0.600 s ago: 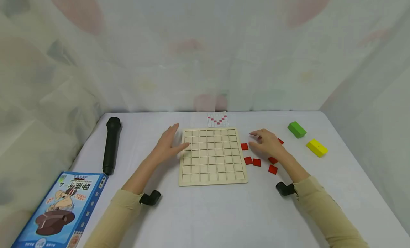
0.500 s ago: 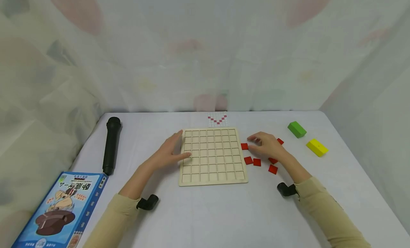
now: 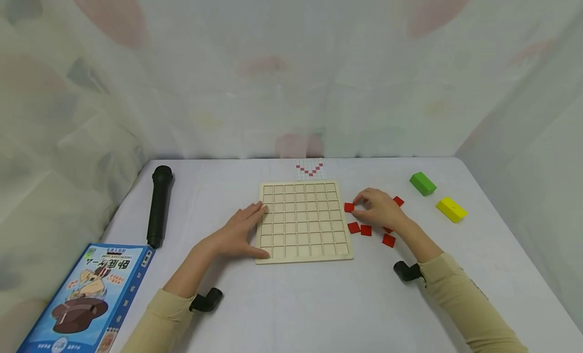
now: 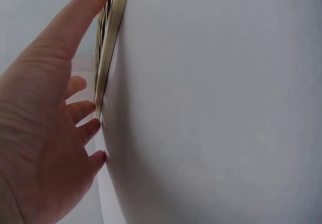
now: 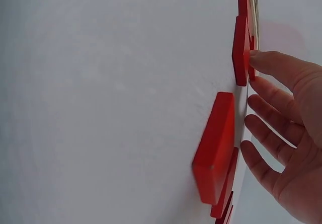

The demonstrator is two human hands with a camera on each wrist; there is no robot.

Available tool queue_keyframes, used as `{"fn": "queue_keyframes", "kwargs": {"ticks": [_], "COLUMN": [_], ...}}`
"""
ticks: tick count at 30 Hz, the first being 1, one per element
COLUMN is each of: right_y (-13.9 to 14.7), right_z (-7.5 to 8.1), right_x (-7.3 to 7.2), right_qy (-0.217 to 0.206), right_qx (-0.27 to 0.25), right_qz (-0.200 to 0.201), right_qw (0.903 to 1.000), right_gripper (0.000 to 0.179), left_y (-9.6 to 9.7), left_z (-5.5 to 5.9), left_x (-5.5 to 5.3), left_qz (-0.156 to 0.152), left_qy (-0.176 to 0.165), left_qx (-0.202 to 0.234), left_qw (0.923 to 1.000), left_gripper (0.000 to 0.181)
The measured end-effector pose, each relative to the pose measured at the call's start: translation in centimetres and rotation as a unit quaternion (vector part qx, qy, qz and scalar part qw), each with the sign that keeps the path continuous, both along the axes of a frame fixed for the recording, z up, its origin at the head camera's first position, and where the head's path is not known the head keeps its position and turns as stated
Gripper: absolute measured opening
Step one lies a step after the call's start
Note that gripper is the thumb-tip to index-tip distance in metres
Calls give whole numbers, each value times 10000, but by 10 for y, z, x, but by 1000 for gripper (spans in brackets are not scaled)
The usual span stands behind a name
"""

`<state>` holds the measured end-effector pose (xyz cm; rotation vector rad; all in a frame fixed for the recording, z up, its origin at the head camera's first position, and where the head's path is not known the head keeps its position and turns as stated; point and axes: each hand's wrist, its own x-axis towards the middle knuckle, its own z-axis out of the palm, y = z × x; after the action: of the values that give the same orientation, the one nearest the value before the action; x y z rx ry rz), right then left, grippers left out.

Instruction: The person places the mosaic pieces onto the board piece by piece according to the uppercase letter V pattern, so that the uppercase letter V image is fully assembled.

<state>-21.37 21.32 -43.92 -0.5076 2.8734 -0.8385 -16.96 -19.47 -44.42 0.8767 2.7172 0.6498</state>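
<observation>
A pale wooden grid board (image 3: 302,221) lies in the middle of the table in the head view. My left hand (image 3: 237,234) rests at its left side, fingers and thumb spread: fingertips on the upper left edge, thumb at the near left corner. In the left wrist view the board's edge (image 4: 108,48) runs beside the fingertips. My right hand (image 3: 380,208) is low over the table, right of the board. Its index finger and thumb reach the right side of a red square tile (image 3: 349,207); I see no firm pinch. More red tiles (image 5: 217,148) lie around this hand, some partly hidden.
A small pattern card (image 3: 310,169) with a red V lies behind the board. At the right are a green block (image 3: 422,184) and a yellow block (image 3: 451,209). A black microphone (image 3: 159,206) and a blue game box (image 3: 91,297) lie at the left.
My left hand has moved down along the board's left edge, its thumb now at the near corner. My right hand has come lower and closer to the red tile beside the board.
</observation>
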Motion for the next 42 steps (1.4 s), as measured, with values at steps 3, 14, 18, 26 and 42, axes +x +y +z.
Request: {"fn": "queue_keyframes", "kwargs": {"ticks": [3,14,18,26,42], "right_y": [2,-3,-17,-50,-93], "right_z": [-2,2,7,7,9], "right_x": [0,7,14,29,47], "right_qy": [29,-23,-121,-98,-65], "right_qx": [23,-449,-503,-702,-245], "right_qz": [-88,-178,-32,626,1252], "right_qw": [10000,9988,9987,9955,9918], "right_gripper": [26,29,29,25,21], "left_y": [0,-2,-1,2,2], "left_z": [0,-6,-5,-3,-3], "left_x": [1,-1,0,1,0], "left_qz": [-24,-26,40,89,59], "left_qy": [-35,149,149,248,341], "left_qx": [-21,-360,-529,-691,-680], "left_qw": [10000,9992,9985,9973,9971], "left_gripper": [121,124,126,128,127]}}
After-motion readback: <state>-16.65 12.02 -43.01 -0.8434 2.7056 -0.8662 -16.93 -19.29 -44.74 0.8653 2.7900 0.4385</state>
